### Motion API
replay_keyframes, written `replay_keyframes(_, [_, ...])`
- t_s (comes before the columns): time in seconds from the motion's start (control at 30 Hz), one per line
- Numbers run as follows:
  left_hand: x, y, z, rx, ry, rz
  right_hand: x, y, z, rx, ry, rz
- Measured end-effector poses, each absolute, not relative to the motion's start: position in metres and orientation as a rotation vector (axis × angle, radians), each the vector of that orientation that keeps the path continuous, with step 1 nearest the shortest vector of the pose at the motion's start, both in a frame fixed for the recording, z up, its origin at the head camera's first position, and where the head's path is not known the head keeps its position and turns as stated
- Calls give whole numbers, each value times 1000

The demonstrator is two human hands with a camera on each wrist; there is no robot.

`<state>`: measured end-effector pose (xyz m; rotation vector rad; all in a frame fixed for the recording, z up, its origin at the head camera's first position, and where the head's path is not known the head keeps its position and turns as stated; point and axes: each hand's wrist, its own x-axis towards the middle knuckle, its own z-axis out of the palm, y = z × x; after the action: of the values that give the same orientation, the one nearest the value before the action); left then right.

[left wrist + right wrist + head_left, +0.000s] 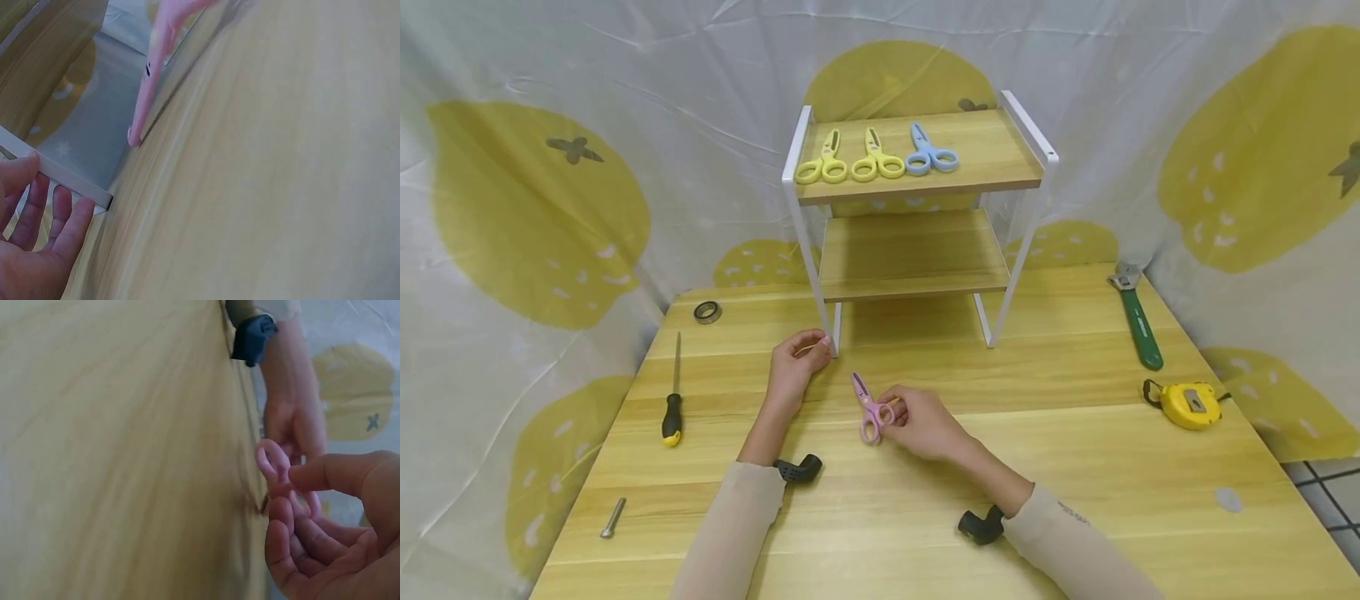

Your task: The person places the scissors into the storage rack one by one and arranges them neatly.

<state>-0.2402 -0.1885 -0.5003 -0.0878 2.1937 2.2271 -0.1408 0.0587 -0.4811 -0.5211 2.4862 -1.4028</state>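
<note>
Pink plastic scissors (868, 408) pinched at the handle loops by the right hand (921, 423), blades tipped up off the desk (1075, 467).
Left hand (793, 367), fingers curled round the white metal leg of the wooden shelf rack (917, 208), likely steadies it; three more scissors (874, 158) lie side by side on top.
</note>
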Motion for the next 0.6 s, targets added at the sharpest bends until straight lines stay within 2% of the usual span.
replay_keyframes(0.3, [-240, -189, -499, -97, 2189, 2211, -131, 97, -428, -625, 2516, -1488])
replay_keyframes(0.6, [-239, -188, -496, -126, 2166, 2219, -121, 139, -338, -676, 2644, -1588])
